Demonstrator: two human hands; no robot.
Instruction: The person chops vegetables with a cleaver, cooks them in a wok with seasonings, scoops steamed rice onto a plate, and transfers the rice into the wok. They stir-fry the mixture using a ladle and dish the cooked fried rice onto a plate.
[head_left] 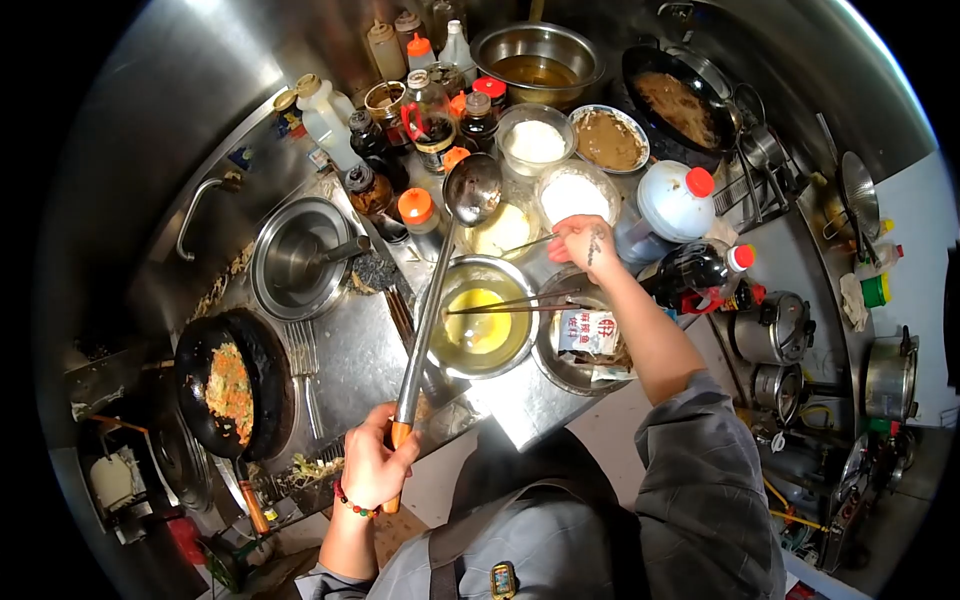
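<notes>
My left hand [372, 462] is closed around the wooden handle of a long steel ladle [428, 320]. Its round bowl reaches up over the bottles and seasoning tubs. My right hand [586, 246] pinches the end of a thin metal utensil [532, 243], probably a spoon, whose other end points into a bowl of pale yellowish stuff [505, 228]. Just behind that hand stands a bowl of white powder [578, 198]. Below, a steel bowl [437, 345] holds yellow liquid that looks like beaten egg [478, 325]. Chopsticks [515, 301] lie across its rim.
Sauce bottles crowd the back, near a steel pot [500, 40]. A wok with orange and yellow food [228, 390] sits left, beside a metal basin [268, 262] and forks [303, 375]. A printed seasoning packet [585, 333] lies in a bowl; a red-capped jug [672, 205] stands right.
</notes>
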